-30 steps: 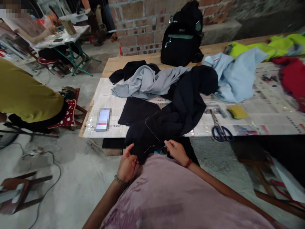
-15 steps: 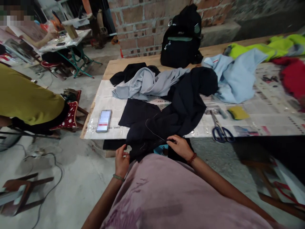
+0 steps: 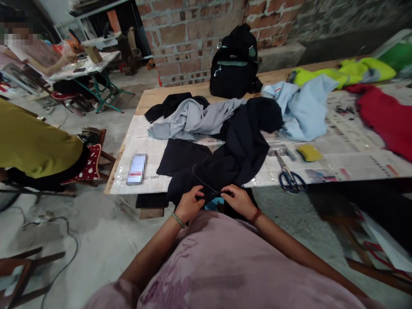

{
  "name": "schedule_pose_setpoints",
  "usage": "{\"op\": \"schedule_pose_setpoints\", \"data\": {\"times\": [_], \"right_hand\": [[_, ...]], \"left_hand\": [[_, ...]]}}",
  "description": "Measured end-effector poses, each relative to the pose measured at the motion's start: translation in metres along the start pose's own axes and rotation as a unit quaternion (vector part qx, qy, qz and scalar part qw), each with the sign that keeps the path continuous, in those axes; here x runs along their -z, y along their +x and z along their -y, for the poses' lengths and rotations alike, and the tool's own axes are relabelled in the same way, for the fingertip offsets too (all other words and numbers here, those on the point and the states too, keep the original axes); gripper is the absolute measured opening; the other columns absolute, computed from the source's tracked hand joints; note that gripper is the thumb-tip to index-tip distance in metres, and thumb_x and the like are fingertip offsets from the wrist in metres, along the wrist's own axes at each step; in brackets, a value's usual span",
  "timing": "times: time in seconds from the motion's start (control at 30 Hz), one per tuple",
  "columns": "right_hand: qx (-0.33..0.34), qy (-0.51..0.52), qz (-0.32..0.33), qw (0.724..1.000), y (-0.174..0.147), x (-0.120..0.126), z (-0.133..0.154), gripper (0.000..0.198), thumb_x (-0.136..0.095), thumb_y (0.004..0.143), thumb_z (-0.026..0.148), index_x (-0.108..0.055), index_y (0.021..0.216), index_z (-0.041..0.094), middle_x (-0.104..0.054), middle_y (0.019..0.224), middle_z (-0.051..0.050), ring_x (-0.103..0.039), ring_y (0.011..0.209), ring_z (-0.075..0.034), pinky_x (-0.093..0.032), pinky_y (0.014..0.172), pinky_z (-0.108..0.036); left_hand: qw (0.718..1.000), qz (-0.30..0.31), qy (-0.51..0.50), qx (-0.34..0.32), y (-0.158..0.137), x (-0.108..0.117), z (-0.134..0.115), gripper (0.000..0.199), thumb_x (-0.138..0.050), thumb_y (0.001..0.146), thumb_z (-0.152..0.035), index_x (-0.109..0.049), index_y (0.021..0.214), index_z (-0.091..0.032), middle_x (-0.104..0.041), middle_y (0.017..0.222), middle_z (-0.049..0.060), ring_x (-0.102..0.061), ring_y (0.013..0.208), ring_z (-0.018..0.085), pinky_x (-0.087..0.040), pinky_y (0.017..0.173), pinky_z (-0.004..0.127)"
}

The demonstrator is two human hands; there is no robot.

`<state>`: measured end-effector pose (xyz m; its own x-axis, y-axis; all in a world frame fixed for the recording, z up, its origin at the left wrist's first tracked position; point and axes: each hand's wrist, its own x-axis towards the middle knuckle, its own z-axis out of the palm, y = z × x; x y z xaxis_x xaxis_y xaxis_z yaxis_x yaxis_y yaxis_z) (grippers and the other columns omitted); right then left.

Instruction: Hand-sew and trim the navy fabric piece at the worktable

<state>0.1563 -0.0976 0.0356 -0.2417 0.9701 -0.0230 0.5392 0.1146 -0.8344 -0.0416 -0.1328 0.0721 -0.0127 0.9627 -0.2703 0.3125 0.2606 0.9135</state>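
Note:
A dark garment lies over the table's front edge and hangs down towards my lap. My left hand pinches the garment's lower edge, fingers closed on the cloth. Close by on the right, my right hand is closed too, thumb and fingertips pressed together at the same edge. A pale thread loops across the dark cloth and runs to the fingertips of my right hand. Whether a needle sits there is too small to tell. A bit of blue shows below the edge, between my hands.
Blue-handled scissors, a yellow sponge-like block and a phone lie on the newspaper-covered table. Behind are a grey garment, a light blue garment and a black backpack. A person in yellow sits left.
My left hand has moved right along the garment's edge, close to my right hand, and now pinches the cloth. My right hand has stayed nearly in place. The view has shifted slightly.

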Motion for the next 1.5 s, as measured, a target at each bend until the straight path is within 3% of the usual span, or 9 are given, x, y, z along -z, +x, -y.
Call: {"op": "schedule_pose_setpoints", "data": {"times": [0.2, 0.33, 0.47, 0.63, 0.8, 0.97, 1.13, 1.37, 1.5], "right_hand": [[0.030, 0.077, -0.095, 0.992, -0.027, 0.006, 0.020, 0.026, -0.051, 0.077, 0.023, -0.059, 0.101, 0.018, -0.054, 0.113, -0.009, -0.053, 0.056, -0.007, -0.047, 0.057, -0.023], [0.070, 0.057, -0.039, 0.995, -0.042, 0.001, 0.037, 0.011, -0.050, 0.077, 0.020, -0.061, 0.077, 0.018, -0.059, 0.073, -0.002, -0.054, 0.061, -0.011, -0.044, 0.057, -0.022], [0.066, 0.011, -0.005, 0.998, -0.039, -0.007, 0.034, 0.011, -0.049, 0.075, 0.016, -0.060, 0.074, 0.018, -0.057, 0.072, -0.002, -0.052, 0.061, -0.011, -0.042, 0.058, -0.022], [0.070, -0.010, 0.029, 0.997, -0.035, -0.012, 0.021, 0.010, -0.049, 0.074, 0.016, -0.059, 0.074, 0.018, -0.056, 0.071, -0.001, -0.051, 0.060, -0.010, -0.040, 0.055, -0.020], [0.061, -0.031, 0.096, 0.993, -0.036, -0.019, 0.015, 0.015, -0.050, 0.072, 0.014, -0.064, 0.075, 0.018, -0.061, 0.074, -0.002, -0.053, 0.061, -0.010, -0.042, 0.057, -0.021], [0.025, 0.028, 0.109, 0.993, -0.027, -0.025, 0.015, 0.022, -0.048, 0.077, 0.019, -0.068, 0.083, 0.018, -0.067, 0.083, -0.004, -0.061, 0.075, -0.015, -0.046, 0.069, -0.026], [-0.017, 0.081, 0.061, 0.995, -0.016, -0.028, 0.024, 0.025, -0.046, 0.078, 0.023, -0.068, 0.090, 0.016, -0.068, 0.089, -0.006, -0.062, 0.082, -0.017, -0.046, 0.074, -0.028], [-0.092, 0.099, 0.078, 0.988, -0.019, -0.027, 0.032, 0.014, -0.055, 0.070, 0.024, -0.064, 0.069, 0.014, -0.063, 0.065, -0.001, -0.055, 0.059, -0.011, -0.041, 0.056, -0.021], [-0.204, 0.207, 0.139, 0.947, -0.020, -0.023, 0.032, 0.012, -0.054, 0.069, 0.025, -0.059, 0.066, 0.014, -0.055, 0.052, 0.003, -0.043, 0.039, -0.005, -0.031, 0.039, -0.017]], "left_hand": [[0.987, 0.035, -0.118, 0.102, 0.001, -0.007, 0.001, 0.043, -0.062, 0.063, -0.018, -0.055, 0.105, -0.015, -0.062, 0.068, -0.001, -0.036, 0.033, 0.001, -0.025, 0.033, 0.016], [0.984, 0.009, -0.143, 0.108, -0.003, -0.006, 0.000, 0.046, -0.058, 0.065, -0.019, -0.051, 0.111, -0.015, -0.062, 0.074, 0.000, -0.037, 0.035, 0.002, -0.027, 0.034, 0.017], [0.994, -0.102, -0.019, -0.036, -0.006, 0.000, 0.003, 0.037, -0.058, 0.067, -0.017, -0.060, 0.104, -0.020, -0.061, 0.085, 0.002, -0.047, 0.053, 0.008, -0.041, 0.054, 0.022], [0.965, -0.010, 0.201, -0.167, -0.007, -0.003, 0.009, 0.026, -0.068, 0.059, -0.017, -0.068, 0.085, -0.022, -0.060, 0.088, 0.007, -0.052, 0.085, 0.021, -0.040, 0.082, 0.034], [0.963, 0.025, 0.246, -0.110, -0.001, -0.010, 0.013, 0.011, -0.063, 0.061, -0.012, -0.068, 0.064, -0.021, -0.060, 0.077, 0.006, -0.054, 0.079, 0.020, -0.039, 0.077, 0.031], [0.994, 0.086, 0.065, 0.014, 0.003, -0.005, 0.007, 0.010, -0.060, 0.066, -0.024, -0.068, 0.070, -0.018, -0.061, 0.066, 0.000, -0.052, 0.064, 0.014, -0.038, 0.064, 0.025], [0.980, 0.100, -0.113, 0.129, 0.000, 0.000, 0.002, 0.018, -0.068, 0.057, -0.026, -0.065, 0.070, -0.014, -0.056, 0.058, -0.003, -0.045, 0.055, 0.008, -0.034, 0.057, 0.021], [0.980, 0.074, -0.141, 0.121, -0.003, -0.003, 0.004, 0.018, -0.068, 0.057, -0.025, -0.065, 0.070, -0.013, -0.055, 0.058, -0.003, -0.044, 0.055, 0.007, -0.032, 0.056, 0.020], [0.989, 0.081, -0.088, 0.092, -0.004, -0.008, 0.004, 0.013, -0.064, 0.061, -0.023, -0.065, 0.070, -0.014, -0.056, 0.060, -0.004, -0.045, 0.055, 0.007, -0.034, 0.056, 0.020]]}}
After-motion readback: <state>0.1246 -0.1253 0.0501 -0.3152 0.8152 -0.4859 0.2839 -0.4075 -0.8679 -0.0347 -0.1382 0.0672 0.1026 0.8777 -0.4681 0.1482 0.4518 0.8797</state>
